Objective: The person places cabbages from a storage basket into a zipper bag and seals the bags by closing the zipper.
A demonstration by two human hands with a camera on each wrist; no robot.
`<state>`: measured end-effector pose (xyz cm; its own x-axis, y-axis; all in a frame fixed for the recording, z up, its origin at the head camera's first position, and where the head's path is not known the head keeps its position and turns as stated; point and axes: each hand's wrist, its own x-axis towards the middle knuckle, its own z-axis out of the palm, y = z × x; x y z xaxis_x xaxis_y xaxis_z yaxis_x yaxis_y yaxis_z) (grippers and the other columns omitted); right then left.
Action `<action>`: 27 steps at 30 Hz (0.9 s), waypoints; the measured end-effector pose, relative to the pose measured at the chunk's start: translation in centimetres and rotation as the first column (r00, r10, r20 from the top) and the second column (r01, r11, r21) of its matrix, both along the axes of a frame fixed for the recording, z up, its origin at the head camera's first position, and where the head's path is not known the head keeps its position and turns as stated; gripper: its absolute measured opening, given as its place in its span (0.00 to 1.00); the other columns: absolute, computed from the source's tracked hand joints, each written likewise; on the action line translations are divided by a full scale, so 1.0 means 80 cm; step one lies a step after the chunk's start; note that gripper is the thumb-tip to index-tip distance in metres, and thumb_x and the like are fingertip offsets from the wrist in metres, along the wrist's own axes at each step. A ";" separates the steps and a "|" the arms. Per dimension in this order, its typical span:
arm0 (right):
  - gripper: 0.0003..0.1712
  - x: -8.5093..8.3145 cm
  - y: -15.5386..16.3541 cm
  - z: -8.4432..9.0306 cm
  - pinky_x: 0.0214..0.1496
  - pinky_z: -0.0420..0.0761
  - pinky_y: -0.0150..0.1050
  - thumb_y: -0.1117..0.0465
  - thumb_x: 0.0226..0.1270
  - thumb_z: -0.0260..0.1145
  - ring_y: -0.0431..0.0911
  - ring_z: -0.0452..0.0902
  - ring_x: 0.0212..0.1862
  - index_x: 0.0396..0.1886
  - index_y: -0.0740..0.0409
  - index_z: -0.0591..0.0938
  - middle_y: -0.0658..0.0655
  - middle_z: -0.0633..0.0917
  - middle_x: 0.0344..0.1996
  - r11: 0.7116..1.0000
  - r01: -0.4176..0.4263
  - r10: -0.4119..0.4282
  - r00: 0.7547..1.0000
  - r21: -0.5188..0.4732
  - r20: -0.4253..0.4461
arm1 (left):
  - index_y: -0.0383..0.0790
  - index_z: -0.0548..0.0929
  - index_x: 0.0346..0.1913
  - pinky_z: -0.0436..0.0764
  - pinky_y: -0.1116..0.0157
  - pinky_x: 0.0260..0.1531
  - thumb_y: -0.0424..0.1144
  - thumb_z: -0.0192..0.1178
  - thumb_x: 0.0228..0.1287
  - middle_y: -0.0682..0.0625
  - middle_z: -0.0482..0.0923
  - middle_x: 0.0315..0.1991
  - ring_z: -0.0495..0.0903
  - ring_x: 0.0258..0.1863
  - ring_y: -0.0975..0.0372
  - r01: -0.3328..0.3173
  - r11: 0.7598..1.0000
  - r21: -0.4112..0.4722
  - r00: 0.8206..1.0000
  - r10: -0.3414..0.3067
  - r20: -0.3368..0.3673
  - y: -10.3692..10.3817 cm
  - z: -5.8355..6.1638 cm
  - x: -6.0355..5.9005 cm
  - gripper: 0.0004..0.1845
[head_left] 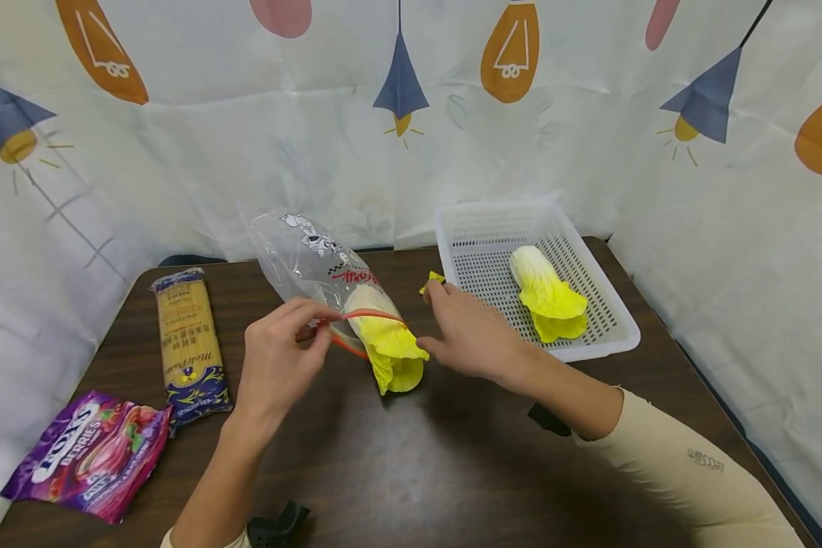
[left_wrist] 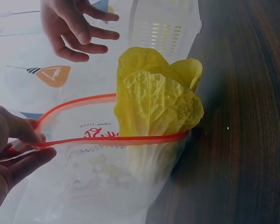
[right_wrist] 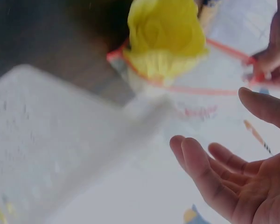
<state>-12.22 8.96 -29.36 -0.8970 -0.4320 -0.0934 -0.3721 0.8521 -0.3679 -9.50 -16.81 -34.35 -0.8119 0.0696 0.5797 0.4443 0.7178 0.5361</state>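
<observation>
- Head view showed the left hand (head_left: 281, 354) pinching the red zip rim of a clear zip bag (head_left: 315, 262), apparently to keep its mouth open.
- The right hand (head_left: 469, 331) hovered just beside that mouth, fingers spread and relaxed, gripping nothing.
- A cabbage (head_left: 387, 342) lay partly inside the bag, white stalk in, yellow leaves sticking out over the rim.
- The bag rested on the dark desk (head_left: 452, 464), between the two hands.
- Near the right hand, a white perforated basket (head_left: 596, 335) held a second cabbage (head_left: 548, 293).
- Well to the left lay a spaghetti packet (head_left: 186, 342) and a purple berry-sweets bag (head_left: 89, 457).
</observation>
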 end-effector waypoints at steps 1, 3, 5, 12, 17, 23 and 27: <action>0.32 -0.002 0.004 0.006 0.41 0.83 0.42 0.49 0.68 0.74 0.49 0.79 0.41 0.63 0.58 0.71 0.57 0.82 0.50 1.000 0.009 -0.009 1.000 -0.001 0.009 | 0.41 0.91 0.39 0.90 0.60 0.40 0.23 0.70 0.59 0.52 0.88 0.38 0.86 0.36 0.61 -0.001 1.000 0.000 1.000 0.001 -0.002 0.000 0.000 0.000 0.11; 0.31 -0.008 0.013 0.018 0.38 0.83 0.42 0.49 0.69 0.72 0.50 0.79 0.40 0.63 0.56 0.70 0.56 0.82 0.47 0.999 0.033 -0.034 0.999 0.005 0.021 | 0.41 0.91 0.39 0.89 0.62 0.41 0.24 0.70 0.59 0.52 0.88 0.38 0.86 0.36 0.62 -0.003 1.000 0.001 1.000 0.003 -0.005 0.000 0.000 0.000 0.10; 0.30 -0.018 0.022 0.030 0.37 0.81 0.42 0.49 0.70 0.71 0.51 0.79 0.39 0.62 0.57 0.70 0.56 0.82 0.45 0.998 0.053 -0.054 0.999 0.026 0.009 | 0.41 0.92 0.39 0.87 0.68 0.42 0.24 0.71 0.59 0.52 0.88 0.38 0.86 0.36 0.62 -0.005 1.000 0.003 1.000 0.005 -0.007 -0.001 0.000 0.001 0.10; 0.25 -0.069 0.061 0.058 0.47 0.83 0.48 0.56 0.72 0.66 0.55 0.80 0.44 0.61 0.65 0.73 0.66 0.85 0.53 0.985 0.121 -0.118 0.992 0.119 -0.033 | 0.41 0.92 0.39 0.80 0.83 0.44 0.23 0.71 0.57 0.52 0.88 0.38 0.86 0.36 0.62 -0.005 1.000 0.008 1.000 0.005 -0.011 -0.001 -0.001 0.001 0.11; 0.24 -0.102 0.096 0.064 0.39 0.80 0.45 0.63 0.69 0.62 0.56 0.76 0.39 0.61 0.69 0.72 0.70 0.83 0.53 0.969 0.149 -0.158 0.987 0.195 0.034 | 0.40 0.91 0.39 0.76 0.88 0.44 0.22 0.72 0.57 0.52 0.88 0.38 0.85 0.35 0.62 0.002 1.000 0.009 1.000 -0.002 -0.012 0.000 -0.001 0.001 0.11; 0.22 -0.132 0.127 0.054 0.27 0.77 0.39 0.67 0.65 0.60 0.50 0.71 0.27 0.57 0.73 0.71 0.67 0.79 0.39 0.944 0.164 -0.209 0.968 0.285 0.136 | 0.40 0.91 0.39 0.89 0.65 0.41 0.22 0.73 0.56 0.51 0.88 0.38 0.85 0.35 0.61 0.001 1.000 -0.003 1.000 -0.001 -0.011 0.000 0.001 0.003 0.11; 0.32 -0.146 0.141 0.039 0.31 0.85 0.43 0.62 0.68 0.65 0.55 0.79 0.35 0.64 0.75 0.65 0.69 0.79 0.43 0.905 0.216 -0.299 0.936 0.366 0.187 | 0.40 0.91 0.39 0.91 0.56 0.40 0.23 0.73 0.56 0.50 0.88 0.38 0.85 0.35 0.60 0.000 1.000 -0.002 1.000 0.000 -0.010 0.000 0.001 0.004 0.11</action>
<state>-23.91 20.21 -26.26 -0.9066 -0.0944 -0.4112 -0.0611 0.9937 -0.0934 -9.18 -16.83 -34.24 -0.8057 0.0713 0.5880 0.4501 0.7190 0.5296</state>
